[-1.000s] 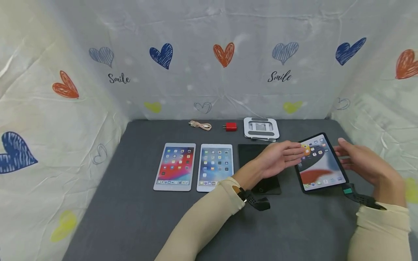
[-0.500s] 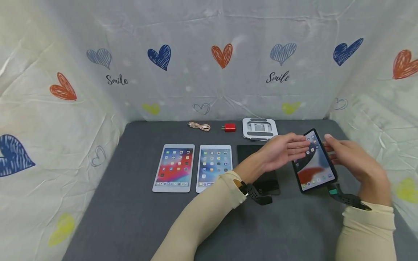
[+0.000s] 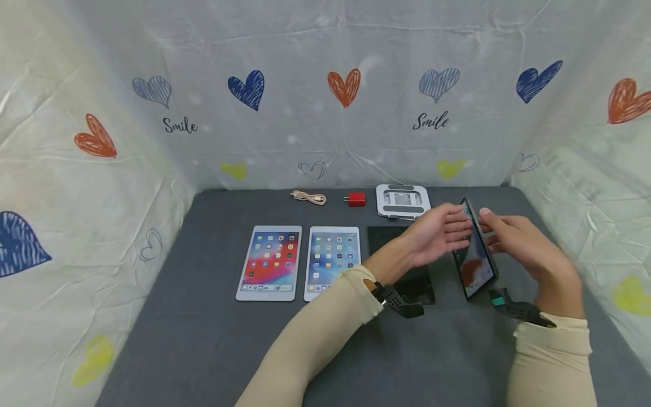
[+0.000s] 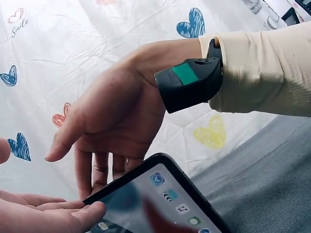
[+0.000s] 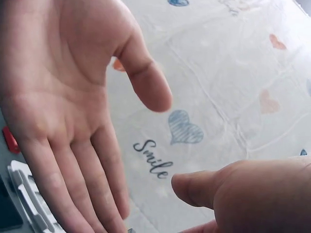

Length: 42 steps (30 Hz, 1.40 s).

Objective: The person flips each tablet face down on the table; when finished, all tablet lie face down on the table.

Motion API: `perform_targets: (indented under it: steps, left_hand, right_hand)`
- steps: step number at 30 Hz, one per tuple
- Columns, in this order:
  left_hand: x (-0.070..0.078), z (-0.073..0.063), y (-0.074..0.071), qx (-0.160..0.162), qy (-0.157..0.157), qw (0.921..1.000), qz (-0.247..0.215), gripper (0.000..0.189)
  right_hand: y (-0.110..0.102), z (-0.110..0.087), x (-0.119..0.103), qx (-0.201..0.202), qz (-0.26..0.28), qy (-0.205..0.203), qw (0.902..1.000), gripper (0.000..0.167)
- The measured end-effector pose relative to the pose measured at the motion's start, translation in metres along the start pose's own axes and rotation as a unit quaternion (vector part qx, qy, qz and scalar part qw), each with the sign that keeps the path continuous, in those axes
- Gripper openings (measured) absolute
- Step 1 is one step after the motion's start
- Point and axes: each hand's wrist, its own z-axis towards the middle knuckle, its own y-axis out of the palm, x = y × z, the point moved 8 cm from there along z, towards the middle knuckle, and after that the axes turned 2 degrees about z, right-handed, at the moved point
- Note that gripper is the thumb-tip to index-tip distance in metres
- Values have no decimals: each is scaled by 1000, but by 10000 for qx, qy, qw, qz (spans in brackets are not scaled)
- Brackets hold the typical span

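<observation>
A black-framed tablet (image 3: pixel 477 260) stands tilted on its long left edge between the two hands in the head view, its lit screen facing left. My left hand (image 3: pixel 438 235) has straight fingers, with the fingertips at the screen's upper part. On the other side, my right hand (image 3: pixel 521 244) has its fingers against the tablet's back and its thumb held apart. The left wrist view shows the tablet's corner (image 4: pixel 160 162) in front of the right fingers. Under the left forearm lies a dark tablet (image 3: pixel 419 289), partly hidden. In the right wrist view the tablet's screen does not show.
Two white tablets, one with a red-blue screen (image 3: pixel 270 261) and one with a blue screen (image 3: pixel 333 257), lie to the left. A coiled cable (image 3: pixel 308 197), a red plug adapter (image 3: pixel 355 199) and a silver folding stand (image 3: pixel 403 201) line the grey table's (image 3: pixel 213 339) back.
The black-framed tablet has tipped up from nearly flat to steeply tilted, its right edge raised and moved left. My right hand has moved left with it; my left hand has shifted little.
</observation>
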Motion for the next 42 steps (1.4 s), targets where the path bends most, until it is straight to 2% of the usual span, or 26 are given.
perform_targets:
  steps: [6,12,17,23,27,32,37,42]
  left_hand:
    - [1,-7,-9,306,101,9995,65,60]
    - [3,-18,-24,719,177,9973,29,57]
    - [5,-26,-37,981,187,9950,-72,59]
    - [1,-32,-54,1321,24,9911,-138,59]
    - [-6,-32,-68,1586,-261,9869,-153,56]
    - [-20,-29,-82,1742,-586,9826,-260,54]
    - [-30,-25,-90,1800,-655,9810,-324,52]
    - [-39,-17,-90,1724,-693,9820,-335,53]
  right_hand:
    - [13,3,-8,-101,48,-171,9998,87]
    - [13,10,-2,30,354,-361,9987,74]
    - [17,15,18,-186,709,-336,9967,76]
    - [30,26,56,-555,1038,27,9930,85]
    - [37,28,74,-678,1146,191,9909,87]
    - [38,27,83,-624,1224,270,9902,86]
    - [37,27,86,-609,1256,381,9895,87]
    - [33,25,92,-573,1240,434,9897,86]
